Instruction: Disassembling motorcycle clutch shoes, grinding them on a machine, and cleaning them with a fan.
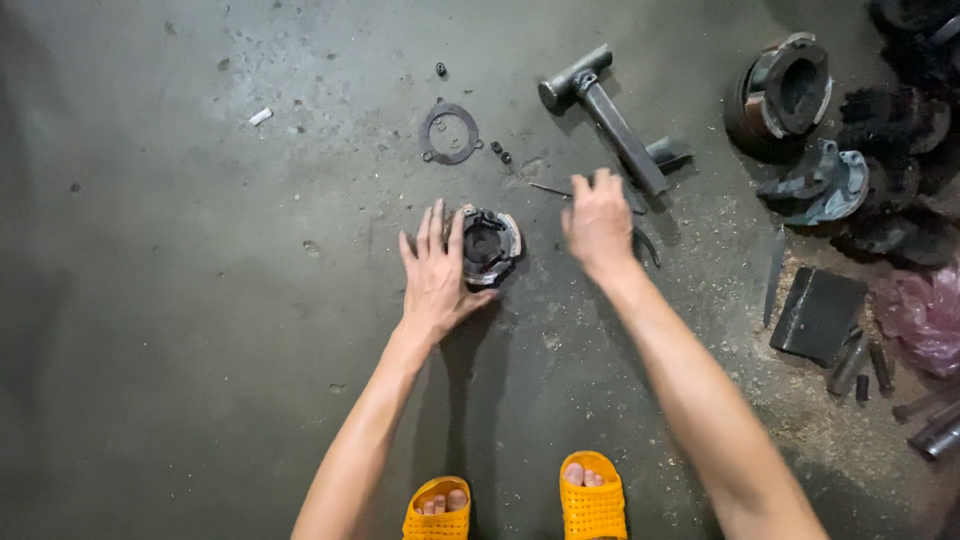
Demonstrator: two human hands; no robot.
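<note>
A round metal clutch assembly (491, 245) lies on the concrete floor (200, 300). My left hand (437, 275) rests flat beside it, fingers spread, thumb touching its near side. My right hand (598, 222) hovers to the right of the assembly, fingers curled down over small thin tools (548, 188) on the floor; whether it grips anything is hidden. A flat metal ring (449, 133) lies further away, with small bolts (501, 152) next to it.
A heavy T-shaped socket wrench (603, 105) lies beyond my right hand. At the right are a drum-shaped part (785, 92), other greasy parts (825, 185), a dark flat block (818, 313), metal rods (930, 420) and a pink plastic bag (925, 310). My orange sandals (592, 497) are below.
</note>
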